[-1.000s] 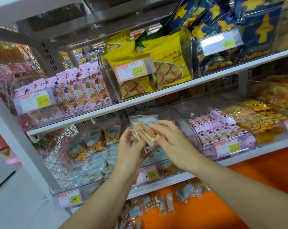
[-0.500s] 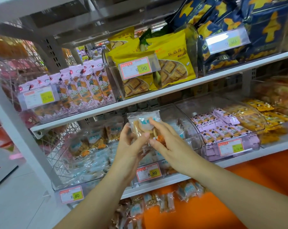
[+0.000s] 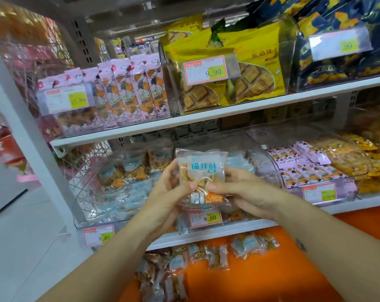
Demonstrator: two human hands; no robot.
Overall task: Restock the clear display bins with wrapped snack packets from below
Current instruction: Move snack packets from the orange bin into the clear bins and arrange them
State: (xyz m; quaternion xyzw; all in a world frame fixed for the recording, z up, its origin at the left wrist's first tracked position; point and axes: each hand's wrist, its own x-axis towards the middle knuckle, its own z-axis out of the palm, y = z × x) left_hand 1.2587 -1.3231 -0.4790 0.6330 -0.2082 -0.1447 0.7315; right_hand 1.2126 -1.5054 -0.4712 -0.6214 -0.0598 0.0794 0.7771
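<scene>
Left hand (image 3: 165, 201), right hand (image 3: 245, 192), packet (image 3: 201, 168) turned upright

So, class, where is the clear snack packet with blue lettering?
The clear snack packet is mid-frame in the head view, pinched between left hand and right hand, in front of the middle clear plastic bin.

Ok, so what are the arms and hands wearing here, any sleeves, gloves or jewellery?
Nothing worn shows: the left hand and right hand have no gloves or rings, and both forearms are sleeveless to the frame edge, with no watch. A small dark mark sits on the right forearm.
</scene>
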